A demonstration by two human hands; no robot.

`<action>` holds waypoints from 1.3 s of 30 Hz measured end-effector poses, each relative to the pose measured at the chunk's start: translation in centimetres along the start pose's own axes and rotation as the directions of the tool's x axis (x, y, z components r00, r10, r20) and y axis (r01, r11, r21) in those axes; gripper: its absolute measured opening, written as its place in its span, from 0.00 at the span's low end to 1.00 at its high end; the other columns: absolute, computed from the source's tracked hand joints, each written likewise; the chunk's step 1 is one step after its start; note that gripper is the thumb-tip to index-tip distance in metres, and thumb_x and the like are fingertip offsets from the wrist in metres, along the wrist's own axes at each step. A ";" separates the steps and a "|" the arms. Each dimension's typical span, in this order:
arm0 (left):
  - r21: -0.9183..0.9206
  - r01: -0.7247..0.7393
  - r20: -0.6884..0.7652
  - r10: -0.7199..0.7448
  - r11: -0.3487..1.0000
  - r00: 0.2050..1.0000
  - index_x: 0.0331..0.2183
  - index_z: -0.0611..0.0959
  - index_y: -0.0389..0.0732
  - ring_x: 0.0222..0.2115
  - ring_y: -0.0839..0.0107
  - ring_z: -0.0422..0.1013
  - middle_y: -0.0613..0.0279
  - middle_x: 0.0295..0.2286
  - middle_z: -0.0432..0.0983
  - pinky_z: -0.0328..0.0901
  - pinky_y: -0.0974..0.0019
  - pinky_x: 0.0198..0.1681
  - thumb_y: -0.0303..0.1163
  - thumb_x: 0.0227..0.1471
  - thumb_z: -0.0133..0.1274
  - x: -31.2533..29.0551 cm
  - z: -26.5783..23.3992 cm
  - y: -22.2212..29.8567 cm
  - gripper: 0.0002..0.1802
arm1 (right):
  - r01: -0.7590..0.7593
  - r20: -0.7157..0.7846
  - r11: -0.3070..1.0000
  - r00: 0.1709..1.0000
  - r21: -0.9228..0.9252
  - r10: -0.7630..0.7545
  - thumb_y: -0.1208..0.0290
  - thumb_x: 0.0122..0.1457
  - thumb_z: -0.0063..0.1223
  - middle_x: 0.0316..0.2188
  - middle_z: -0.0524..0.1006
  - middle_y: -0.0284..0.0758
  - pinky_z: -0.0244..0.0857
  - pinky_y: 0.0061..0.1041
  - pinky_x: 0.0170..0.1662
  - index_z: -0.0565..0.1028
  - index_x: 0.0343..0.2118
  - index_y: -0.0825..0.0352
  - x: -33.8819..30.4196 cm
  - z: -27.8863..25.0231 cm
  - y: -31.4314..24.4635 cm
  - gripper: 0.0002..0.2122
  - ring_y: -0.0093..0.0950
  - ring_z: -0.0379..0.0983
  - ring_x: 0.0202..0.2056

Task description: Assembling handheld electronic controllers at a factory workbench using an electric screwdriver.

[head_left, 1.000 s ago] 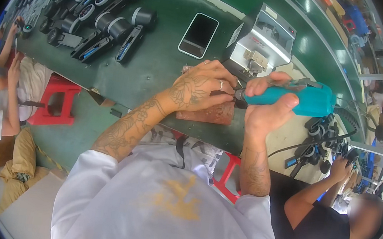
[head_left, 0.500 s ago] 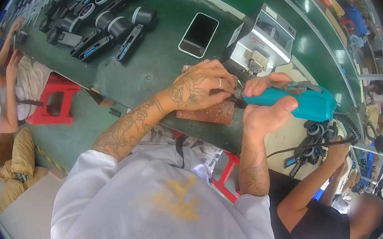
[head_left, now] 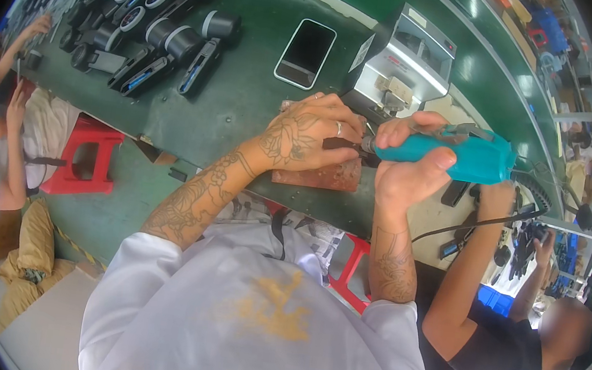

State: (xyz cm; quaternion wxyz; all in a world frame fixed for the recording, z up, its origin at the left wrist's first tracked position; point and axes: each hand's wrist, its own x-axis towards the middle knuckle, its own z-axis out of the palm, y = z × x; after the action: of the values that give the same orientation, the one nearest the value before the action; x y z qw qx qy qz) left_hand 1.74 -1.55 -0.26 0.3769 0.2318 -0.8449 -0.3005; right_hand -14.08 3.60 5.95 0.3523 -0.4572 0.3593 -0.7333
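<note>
A teal electric screwdriver [head_left: 462,157] lies level across my right hand [head_left: 410,171], with the fingers and thumb around its body. Its metal tip end [head_left: 368,145] points left, toward my left hand [head_left: 311,136]. That hand is bent over a small dark part [head_left: 336,145], fingers and thumb closed on it against a worn reddish-brown block [head_left: 315,178]. Most of the part stays hidden under my fingers, and whether the bit touches it cannot be made out.
A silver-and-black machine [head_left: 401,72] stands just beyond my hands, with a phone [head_left: 305,53] to its left. Several black wheeled assemblies [head_left: 160,28] cover the far left of the green table [head_left: 244,97]. A person in black [head_left: 483,348] works at right, another at far left.
My hands and the screwdriver hold nearly the same place. The person at right has moved an arm up behind the screwdriver and spread the other hand. The far-left person's hand has shifted slightly.
</note>
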 end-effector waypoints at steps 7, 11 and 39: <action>0.025 0.008 -0.025 -0.007 1.000 1.000 0.34 0.85 0.46 0.42 0.62 0.73 0.67 0.39 0.80 0.67 0.59 0.51 0.30 0.50 0.64 0.1 0.2 0.1 0.06 | 0.008 -0.019 0.990 1.000 -0.138 -0.011 0.36 0.59 0.56 0.20 0.72 0.34 0.67 0.26 0.26 0.70 0.42 0.73 0.5 -1.7 -0.9 0.35 0.26 0.71 0.22; 0.031 0.002 -0.020 -0.001 1.000 1.000 0.33 0.85 0.45 0.42 0.62 0.73 0.66 0.38 0.80 0.67 0.59 0.50 0.31 0.51 0.64 0.1 0.3 -0.1 0.06 | -0.005 -0.017 0.986 1.000 -0.168 0.002 0.36 0.60 0.56 0.20 0.73 0.34 0.66 0.25 0.25 0.71 0.42 0.74 0.3 -2.0 -0.5 0.35 0.26 0.71 0.22; 0.123 0.096 0.164 -0.116 0.988 0.980 0.48 0.80 0.45 0.52 0.55 0.69 0.62 0.53 0.74 0.61 0.52 0.57 0.34 0.60 0.55 0.7 -0.2 0.5 0.14 | -0.002 0.017 0.974 1.000 -0.226 0.006 0.40 0.63 0.54 0.21 0.71 0.36 0.66 0.29 0.27 0.68 0.36 0.69 -0.7 -2.1 1.3 0.29 0.28 0.68 0.22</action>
State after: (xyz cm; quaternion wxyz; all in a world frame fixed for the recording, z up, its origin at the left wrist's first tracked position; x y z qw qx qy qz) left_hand 1.43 -1.65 0.56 0.2728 0.2711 -0.8763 -0.2902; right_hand -15.55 3.98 3.90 0.3026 -0.5001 0.4383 -0.6828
